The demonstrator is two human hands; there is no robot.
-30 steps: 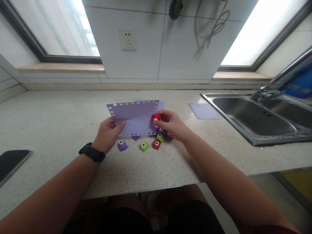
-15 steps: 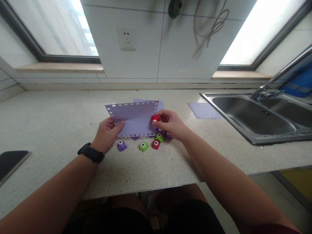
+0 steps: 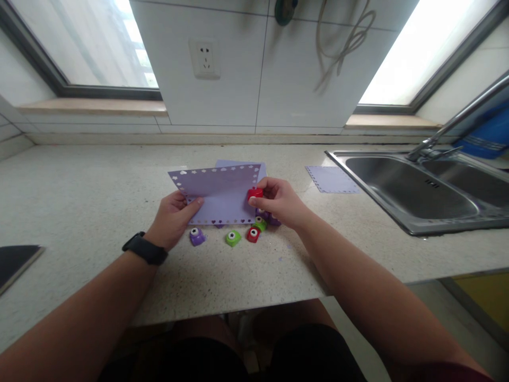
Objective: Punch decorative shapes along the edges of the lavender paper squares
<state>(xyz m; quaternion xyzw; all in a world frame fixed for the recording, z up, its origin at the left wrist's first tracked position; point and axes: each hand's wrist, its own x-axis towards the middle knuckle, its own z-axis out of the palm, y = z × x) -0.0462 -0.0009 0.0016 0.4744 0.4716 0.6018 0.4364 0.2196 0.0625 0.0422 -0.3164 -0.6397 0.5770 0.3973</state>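
A sheet of purple paper (image 3: 222, 193), with small shapes punched along its edges, is held above the counter. My left hand (image 3: 177, 216) pinches its left edge, thumb on top. In my right hand (image 3: 281, 202) is a red craft punch (image 3: 254, 194), set at the sheet's right edge. Below the paper lie a purple craft punch (image 3: 196, 236), a green craft punch (image 3: 233, 237) and another red punch (image 3: 253, 234). A second green punch (image 3: 260, 223) and some purple ones (image 3: 273, 219) sit partly hidden under the right hand and sheet.
More purple paper (image 3: 238, 163) lies behind the held sheet. A punched purple sheet (image 3: 332, 179) rests left of the steel sink (image 3: 409, 185) with its faucet (image 3: 427, 148). At the far left is a dark flat object (image 3: 18, 262). The counter's front edge runs above my lap.
The view has shifted slightly. Both hands keep their hold, and the red punch stays at the paper's right edge, turned or shifted very little.
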